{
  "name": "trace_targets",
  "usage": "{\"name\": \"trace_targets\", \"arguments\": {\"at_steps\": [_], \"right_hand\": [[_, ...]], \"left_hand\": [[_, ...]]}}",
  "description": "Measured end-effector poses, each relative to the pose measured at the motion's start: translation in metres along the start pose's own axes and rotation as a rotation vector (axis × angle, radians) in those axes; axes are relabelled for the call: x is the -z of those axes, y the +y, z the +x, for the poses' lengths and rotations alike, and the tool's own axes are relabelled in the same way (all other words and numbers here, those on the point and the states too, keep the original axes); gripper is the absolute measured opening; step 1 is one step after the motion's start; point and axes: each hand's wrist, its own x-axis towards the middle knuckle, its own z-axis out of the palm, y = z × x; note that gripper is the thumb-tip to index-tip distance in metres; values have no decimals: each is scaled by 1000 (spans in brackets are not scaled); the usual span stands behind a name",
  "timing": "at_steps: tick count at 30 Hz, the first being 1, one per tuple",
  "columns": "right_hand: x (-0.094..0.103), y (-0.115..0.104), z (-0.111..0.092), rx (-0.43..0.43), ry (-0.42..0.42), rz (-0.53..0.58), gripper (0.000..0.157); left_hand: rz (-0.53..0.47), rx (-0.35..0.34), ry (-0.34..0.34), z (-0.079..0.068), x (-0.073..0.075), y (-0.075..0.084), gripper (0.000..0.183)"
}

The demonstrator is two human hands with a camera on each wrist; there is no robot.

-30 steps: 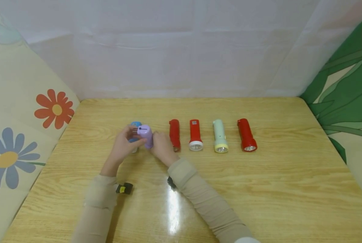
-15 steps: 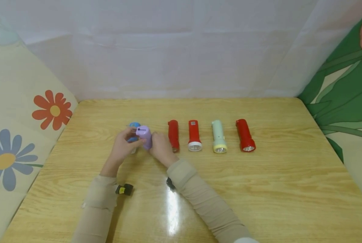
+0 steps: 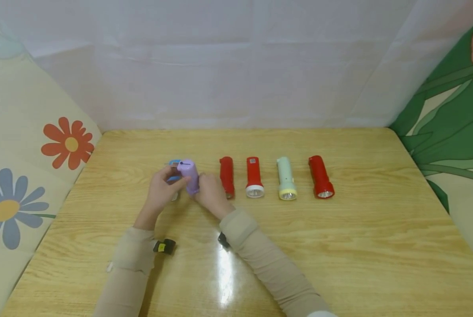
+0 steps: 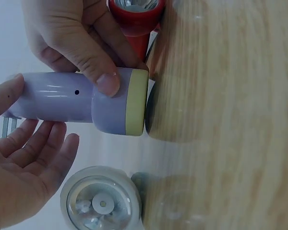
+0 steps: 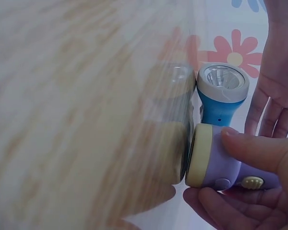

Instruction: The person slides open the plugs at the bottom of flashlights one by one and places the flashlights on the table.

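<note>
A purple flashlight [image 3: 191, 178] with a pale yellow rim [image 4: 137, 103] stands head down on the table, tilted slightly. My right hand [image 3: 212, 191] grips it around the head, thumb on one side and fingers on the other. At the tail end, my left hand [image 3: 160, 189] holds it between thumb and fingers. Two metal prongs [image 4: 9, 127] stick out of the tail beside the left fingers. In the right wrist view a ribbed yellow switch [image 5: 253, 182] shows on the body. Behind the left hand lies a blue flashlight [image 5: 220, 112] with a white head, partly hidden in the head view.
To the right lie a red flashlight [image 3: 227, 176], a red one with a white rim [image 3: 254, 176], a mint green one [image 3: 286, 176] and another red one [image 3: 321, 176], in a row on the wooden table [image 3: 359, 246]. A pale cloth [image 3: 252, 66] hangs behind.
The tail of the purple flashlight has tipped a little away from me, with its head still on the table. Both hands keep their hold; the other flashlights stay put.
</note>
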Motion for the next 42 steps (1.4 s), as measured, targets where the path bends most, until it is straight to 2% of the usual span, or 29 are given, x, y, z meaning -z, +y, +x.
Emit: {"name": "trace_targets", "arguments": {"at_steps": [6,18,25,29,34,42], "right_hand": [[2,0,-1,-13,2,14,28],[3,-2,-3,-34,-11,6,28],[4,-2,-3,-34,3,13,27],[4,-2,-3,-26,2,21,26],[5,-1,-5,-8,6,20,29],[6,0,-7,44,24,35,29]], "left_hand": [[23,-18,63,4,-5,-1,31],[-5,66,199,10,-17,4,30],[52,7,265,13,-24,5,26],[84,14,274,16,-26,5,28],[132,53,244,21,-28,6,31],[213,75,216,26,-28,14,32]]}}
